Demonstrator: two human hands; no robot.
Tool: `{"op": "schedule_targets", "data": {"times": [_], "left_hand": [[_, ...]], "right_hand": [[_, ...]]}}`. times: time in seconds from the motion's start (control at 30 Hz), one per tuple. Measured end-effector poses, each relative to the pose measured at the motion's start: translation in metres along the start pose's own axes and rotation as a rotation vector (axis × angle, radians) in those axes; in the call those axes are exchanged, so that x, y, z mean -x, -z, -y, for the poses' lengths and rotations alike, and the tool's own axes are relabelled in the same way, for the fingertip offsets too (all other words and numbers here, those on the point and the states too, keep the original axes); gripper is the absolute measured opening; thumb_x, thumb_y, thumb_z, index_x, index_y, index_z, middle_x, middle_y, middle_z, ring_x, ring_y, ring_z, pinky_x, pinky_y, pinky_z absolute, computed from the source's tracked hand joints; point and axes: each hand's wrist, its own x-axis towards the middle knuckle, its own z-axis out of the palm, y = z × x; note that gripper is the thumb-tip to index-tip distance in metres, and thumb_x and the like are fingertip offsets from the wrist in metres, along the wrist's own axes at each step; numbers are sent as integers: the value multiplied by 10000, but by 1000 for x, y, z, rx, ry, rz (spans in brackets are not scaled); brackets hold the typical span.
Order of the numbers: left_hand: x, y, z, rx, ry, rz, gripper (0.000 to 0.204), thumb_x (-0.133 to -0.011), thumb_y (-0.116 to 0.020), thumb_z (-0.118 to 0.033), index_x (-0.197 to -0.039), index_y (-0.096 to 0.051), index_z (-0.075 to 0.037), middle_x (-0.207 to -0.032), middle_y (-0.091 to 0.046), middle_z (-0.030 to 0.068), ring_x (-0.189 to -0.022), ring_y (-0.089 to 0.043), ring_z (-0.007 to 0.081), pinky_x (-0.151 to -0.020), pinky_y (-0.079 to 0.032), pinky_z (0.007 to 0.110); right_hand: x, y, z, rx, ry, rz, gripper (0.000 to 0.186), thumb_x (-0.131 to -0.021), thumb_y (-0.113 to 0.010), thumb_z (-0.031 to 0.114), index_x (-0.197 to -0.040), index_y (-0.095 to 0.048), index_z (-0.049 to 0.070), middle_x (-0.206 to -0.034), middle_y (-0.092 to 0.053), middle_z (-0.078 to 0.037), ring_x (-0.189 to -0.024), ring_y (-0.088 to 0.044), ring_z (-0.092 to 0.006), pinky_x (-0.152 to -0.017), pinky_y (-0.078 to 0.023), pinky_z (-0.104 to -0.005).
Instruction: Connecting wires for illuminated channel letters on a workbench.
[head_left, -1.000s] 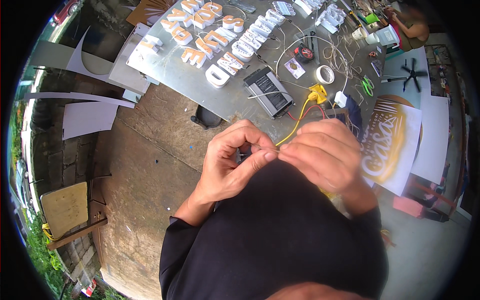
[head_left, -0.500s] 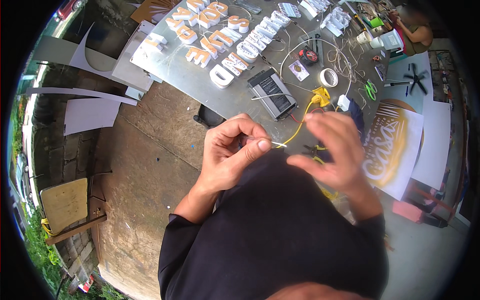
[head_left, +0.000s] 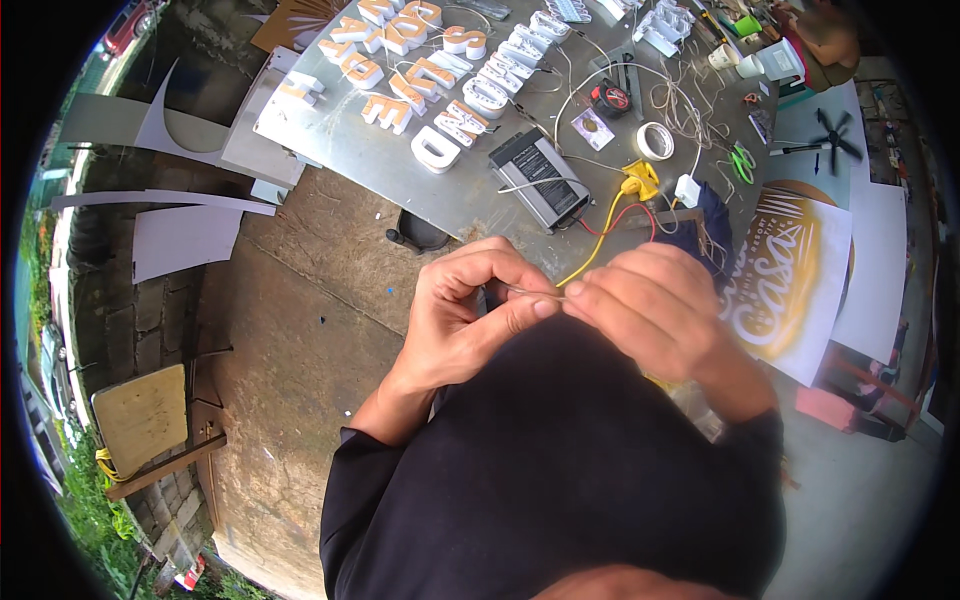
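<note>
My left hand (head_left: 478, 305) pinches a thin pale wire (head_left: 540, 294) between thumb and forefinger, in front of my dark shirt. My right hand (head_left: 655, 315) is closed at the wire's other end, its fingertips almost touching the left thumb. The fingers hide the wire's tip. Just beyond the hands, a grey box-shaped power supply (head_left: 540, 180) lies on the metal table (head_left: 400, 190). A yellow extension socket (head_left: 640, 180) with a yellow cable (head_left: 603, 235) is beside it, and a red wire (head_left: 628, 208) loops close by. A white plug (head_left: 687, 190) sits to the right.
White and orange sign letters (head_left: 400, 90) stand across the table's far left. A tape measure (head_left: 610, 97), tape roll (head_left: 655, 141), tangled cords (head_left: 680, 110) and green-handled scissors (head_left: 741, 162) lie farther right. A printed sign panel (head_left: 790, 280) is at right. Another person (head_left: 825, 50) is at far right.
My right hand, which was open and apart, has come left and closed on the wire's free end beside my left fingers. The left hand keeps its pinch.
</note>
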Motion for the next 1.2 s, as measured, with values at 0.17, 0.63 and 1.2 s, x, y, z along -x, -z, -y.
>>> {"op": "schedule_targets", "data": {"times": [0.17,0.63,1.2], "left_hand": [[-8,0,-3,-645,-468,-67,212,-744,-812,32,-929,-741,-43,-826,-686,42,-730,-611,188,-663,-447,317],[2,4,-2,154,134,-63,95,-854,-818,-33,-921,-754,-8,-868,-693,32,-763,-591,74,-685,-448,234],[-6,6,6,-784,-659,-82,249,-680,-854,-35,-905,-758,-80,-803,-666,30,-692,-586,181,-626,-434,310]], "right_hand": [[-3,2,5,-477,-651,165,102,-902,-743,130,-882,-720,32,-771,-679,-61,-708,-652,-171,-604,-499,-284],[8,1,2,159,82,3,370,-855,-764,103,-1219,-725,156,-1080,-673,-47,-838,-630,-189,-694,-526,-319],[10,-3,0,-1803,-1497,273,196,-1003,-690,211,-976,-693,17,-751,-674,-17,-638,-599,-57,-541,-433,-206]]}}
